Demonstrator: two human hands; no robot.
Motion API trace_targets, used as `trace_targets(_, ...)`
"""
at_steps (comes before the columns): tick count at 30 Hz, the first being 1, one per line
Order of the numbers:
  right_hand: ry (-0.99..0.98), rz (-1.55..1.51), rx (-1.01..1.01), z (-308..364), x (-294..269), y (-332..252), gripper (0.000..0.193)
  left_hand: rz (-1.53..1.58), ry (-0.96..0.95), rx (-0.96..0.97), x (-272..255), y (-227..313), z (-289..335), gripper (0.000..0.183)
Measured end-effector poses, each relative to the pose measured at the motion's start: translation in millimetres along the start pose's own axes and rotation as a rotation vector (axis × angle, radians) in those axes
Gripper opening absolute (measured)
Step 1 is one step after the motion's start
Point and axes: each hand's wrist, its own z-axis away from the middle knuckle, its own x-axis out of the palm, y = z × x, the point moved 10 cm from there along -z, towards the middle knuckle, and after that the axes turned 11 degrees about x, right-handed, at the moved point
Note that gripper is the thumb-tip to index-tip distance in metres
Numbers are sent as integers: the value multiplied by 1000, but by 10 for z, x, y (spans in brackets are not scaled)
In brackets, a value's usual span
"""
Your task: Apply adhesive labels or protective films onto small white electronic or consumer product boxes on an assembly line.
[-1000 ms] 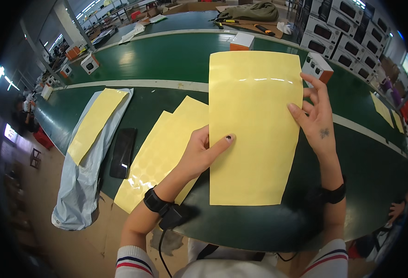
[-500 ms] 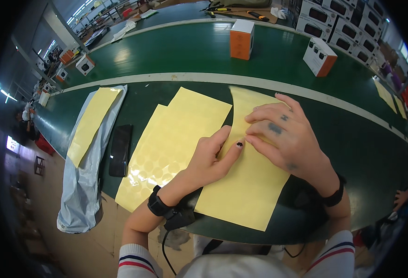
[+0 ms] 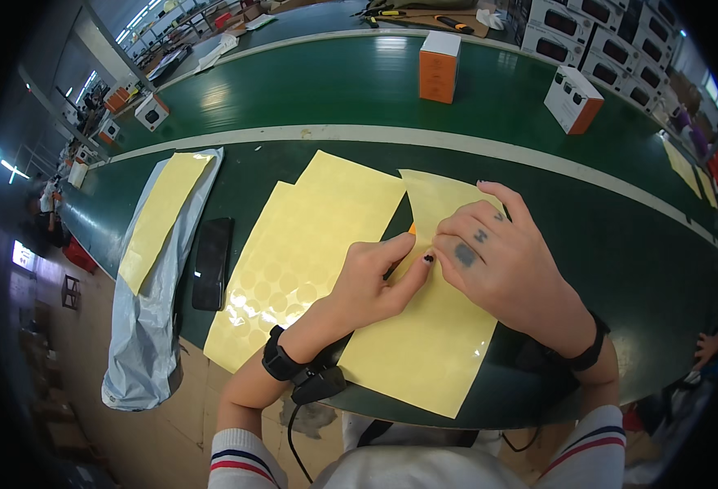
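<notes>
A yellow sheet (image 3: pixel 420 350) lies in front of me at the table's near edge, its far part lifted and bent. My left hand (image 3: pixel 379 277) pinches its left edge between thumb and fingers. A small orange bit shows at that fingertip; I cannot make out what it is. My right hand (image 3: pixel 497 253) is closed over the same sheet, fingers curled down and fingertips mostly hidden, meeting the left thumb. Left of it lie more yellow sheets (image 3: pixel 310 220) with round sticker outlines, partly under my left forearm.
A black phone (image 3: pixel 211 265) lies beside a grey plastic bag (image 3: pixel 143 350) with a yellow strip (image 3: pixel 163 220) on it. Beyond a pale rail, a green conveyor belt (image 3: pixel 293 90) carries an orange-and-white box (image 3: pixel 439 69) and another box (image 3: pixel 572 99). Stacked boxes (image 3: pixel 595 41) stand far right.
My right hand has shifted slightly left and closed further over the sheet. The sheet's far part has bent and drawn nearer. Boxes on the belt have moved a little right.
</notes>
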Motion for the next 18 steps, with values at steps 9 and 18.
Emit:
trace_targets(9, -86, -199, 7, 19, 48, 128, 15, -9, -40, -14, 16, 27, -24, 21)
trace_targets(18, -184, -86, -42, 38, 84, 53, 17, -7, -75, -16, 97, 42, -12, 28)
